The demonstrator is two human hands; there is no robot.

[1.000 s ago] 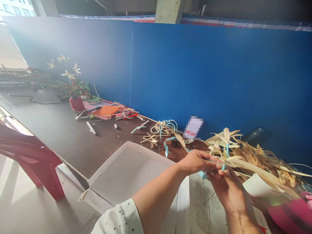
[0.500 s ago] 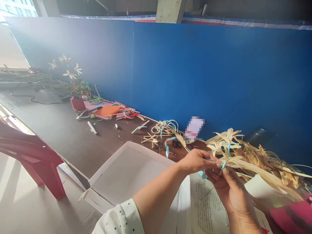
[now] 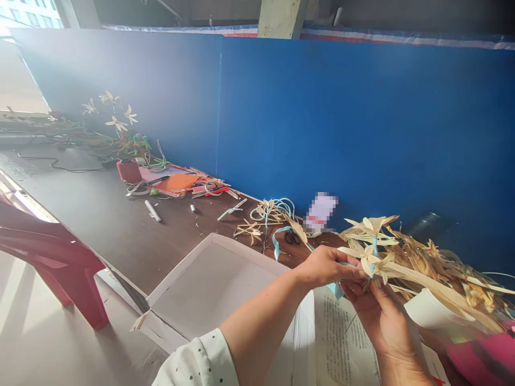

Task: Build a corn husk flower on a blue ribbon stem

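Closed in a pinch, my left hand [image 3: 322, 266] holds a light blue ribbon [image 3: 337, 290] beside the flower stem. My right hand [image 3: 384, 316] grips the base of a stem of pale dried-husk flowers [image 3: 370, 260] between thumb and fingers. Blue wrapping covers the stem between the upper and lower blooms. The lowest part of the stem is hidden by my fingers. Below the hands lies a printed sheet [image 3: 346, 343]. Just right of them, a white cup [image 3: 432, 310] lies tilted under long husk strips.
A white box lid [image 3: 225, 284] sits at the front of the dark table [image 3: 120, 203]. Black scissors [image 3: 292, 236], loose husk flowers [image 3: 251, 230] and a red thread spool [image 3: 129, 171] lie behind. A husk heap [image 3: 442, 262] is at right, a red chair [image 3: 68, 257] at left.
The flower stem has turned in my right hand: the lower bloom now faces me in front of the stem, and the top has shifted slightly left. Both hands stay nearly in place.
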